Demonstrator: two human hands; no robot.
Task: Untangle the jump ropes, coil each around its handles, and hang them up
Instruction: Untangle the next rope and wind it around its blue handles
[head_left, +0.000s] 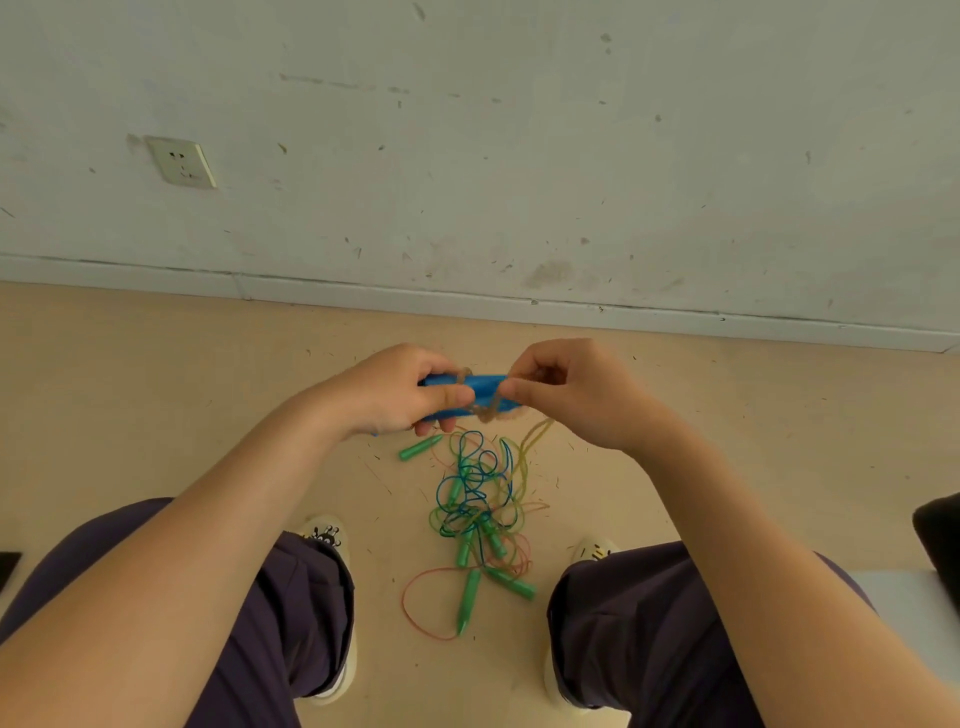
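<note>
In front of you there is a pale wall (519, 130) with many small marks and scuffs. A white socket (181, 162) sits on it at the left, and a grey baseboard (363, 295) runs along its bottom. The floor (130, 389) is beige and also has small dark scratches. You wear dark purple trousers (291, 597) and light shoes (327, 535) with a black cartoon print. A dark object (940, 540) is at the right edge, too cut off to identify.
</note>
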